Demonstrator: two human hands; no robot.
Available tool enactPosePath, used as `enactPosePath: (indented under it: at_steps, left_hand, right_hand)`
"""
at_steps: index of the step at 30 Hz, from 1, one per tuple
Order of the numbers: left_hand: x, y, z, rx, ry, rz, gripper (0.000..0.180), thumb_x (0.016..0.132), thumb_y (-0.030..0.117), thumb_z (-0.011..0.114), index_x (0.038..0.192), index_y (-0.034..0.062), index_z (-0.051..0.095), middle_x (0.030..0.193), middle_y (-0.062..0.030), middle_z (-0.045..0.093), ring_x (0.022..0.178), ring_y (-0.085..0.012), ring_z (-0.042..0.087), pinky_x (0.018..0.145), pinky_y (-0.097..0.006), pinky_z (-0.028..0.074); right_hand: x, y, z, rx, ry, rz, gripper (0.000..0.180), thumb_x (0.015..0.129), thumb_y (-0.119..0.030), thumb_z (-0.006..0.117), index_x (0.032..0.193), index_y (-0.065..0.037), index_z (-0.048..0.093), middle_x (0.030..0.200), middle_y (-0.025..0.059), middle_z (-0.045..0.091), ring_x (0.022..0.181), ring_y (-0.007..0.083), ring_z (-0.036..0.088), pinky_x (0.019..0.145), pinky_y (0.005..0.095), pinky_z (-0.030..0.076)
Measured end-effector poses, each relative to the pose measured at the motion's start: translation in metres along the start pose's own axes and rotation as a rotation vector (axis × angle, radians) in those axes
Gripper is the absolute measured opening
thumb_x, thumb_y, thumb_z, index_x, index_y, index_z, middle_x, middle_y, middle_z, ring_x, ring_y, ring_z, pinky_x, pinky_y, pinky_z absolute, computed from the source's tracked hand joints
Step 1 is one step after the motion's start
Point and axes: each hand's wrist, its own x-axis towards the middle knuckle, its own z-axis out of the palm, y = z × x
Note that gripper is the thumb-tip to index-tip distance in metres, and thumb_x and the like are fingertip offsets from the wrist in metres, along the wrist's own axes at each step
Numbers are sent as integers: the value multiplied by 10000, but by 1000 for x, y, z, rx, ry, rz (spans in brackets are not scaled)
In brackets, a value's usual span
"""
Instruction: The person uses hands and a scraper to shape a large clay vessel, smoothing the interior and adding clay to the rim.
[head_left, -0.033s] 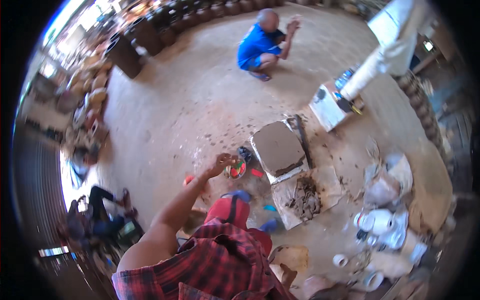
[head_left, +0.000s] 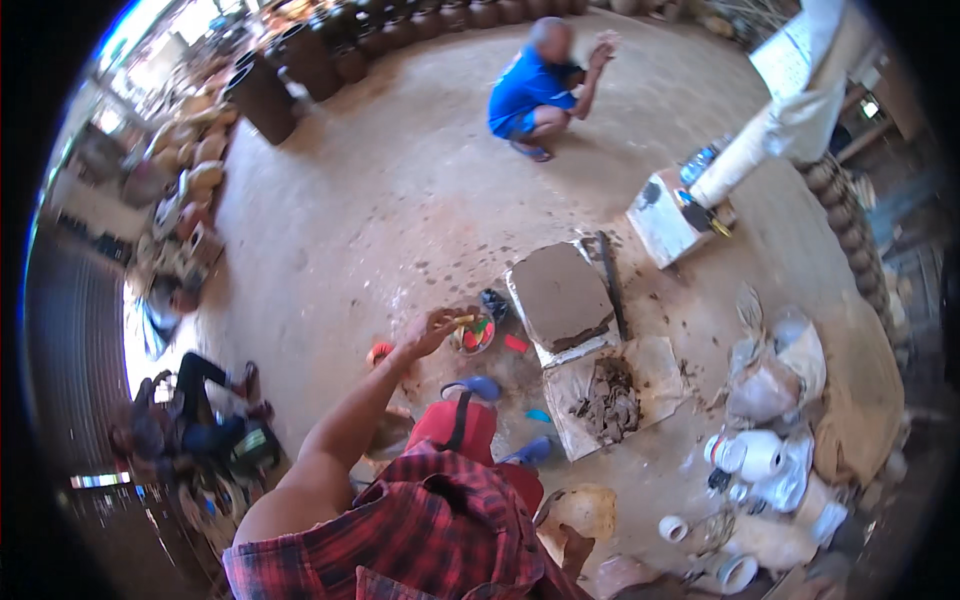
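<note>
Dusty earthen floor point(head_left: 400, 200) spreads across the workshop, with rows of dark clay pots point(head_left: 300, 60) along the far edge and a seated person point(head_left: 190, 420) at the left by the corrugated wall. From the lower edge, a bare arm in a red plaid shirt point(head_left: 420, 530) stretches up and to the right. That left hand point(head_left: 432, 330) is closed around a thin yellow stick point(head_left: 463, 320), pinched at its near end; the stick lies almost level, its long axis running left to right, its free tip pointing right over a small bowl point(head_left: 474, 338) of coloured bits. The right hand is out of sight, so I cannot tell its state. Just right of the bowl sits a square slab of clay point(head_left: 560, 295) on a white board, with a dark bar point(head_left: 611, 285) along its right side. Below it, a lump of wet clay point(head_left: 610, 400) lies on a sheet. A squatting person in blue point(head_left: 530, 90) is far behind. White jugs point(head_left: 760, 455) cluster at the right.
</note>
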Motion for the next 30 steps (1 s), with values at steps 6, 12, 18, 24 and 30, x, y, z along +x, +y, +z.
enactPosePath:
  at_steps: [6, 12, 18, 24, 30]
  left_hand:
    - [-219, -52, 66, -23, -21, -433, 777, 901, 493, 821, 1487, 37, 595, 1350, -239, 710, 1222, -319, 712, 1040, -420, 569]
    - [-314, -82, 223, 57, -329, -130, 1011, 900, 552, 792, 1657, 60, 338, 1586, -300, 475, 1458, -411, 495, 1222, -468, 385]
    - [-281, -204, 345, -460, -170, -382, 963, 1019, 545, 626, 1707, 42, 177, 1767, -250, 149, 1651, -340, 122, 1332, -402, 132]
    - [-267, -347, 369, -399, 191, -448, 807, 1086, 476, 556, 1695, 43, 252, 1780, -238, 86, 1654, -371, 69, 1329, -427, 131]
    - [-252, -497, 370, -336, 274, -327, 754, 1094, 449, 550, 1687, 57, 297, 1760, -238, 157, 1635, -389, 157, 1314, -464, 197]
  right_hand:
    - [82, -41, 8, -686, -229, -8, 702, 694, -276, 877, 1322, -15, 703, 1337, 191, 725, 1233, 378, 674, 1101, 431, 509]
    - [128, -6, 99, -385, -528, -254, 693, 767, -183, 896, 1388, 5, 650, 1373, 145, 709, 1274, 288, 651, 1107, 388, 490]
    - [121, 53, 225, -52, -539, -90, 504, 820, -106, 827, 1279, 54, 694, 1238, 139, 753, 1142, 276, 702, 1009, 398, 533]
    - [112, 171, 364, -49, -563, -54, 566, 860, -93, 794, 1377, 68, 627, 1346, 142, 688, 1209, 254, 652, 1056, 386, 498]
    - [117, 265, 462, -20, -540, -46, 521, 895, -123, 777, 1352, 84, 636, 1341, 169, 699, 1202, 268, 669, 1048, 402, 511]
